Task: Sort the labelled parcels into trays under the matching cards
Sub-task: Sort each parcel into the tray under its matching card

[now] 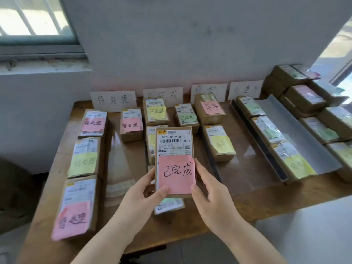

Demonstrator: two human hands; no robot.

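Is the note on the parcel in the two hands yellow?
No, the parcel held by the left hand and right hand carries a pink note.

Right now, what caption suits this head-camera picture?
Mid-sort: left hand and right hand hold a pink-noted parcel above the wooden table.

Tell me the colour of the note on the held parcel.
Pink paper note on brown cardboard parcel; head view.

A parcel-sorting room: labelled parcels (131, 124) under handwritten cards (114, 101) on a wooden table (247, 202).
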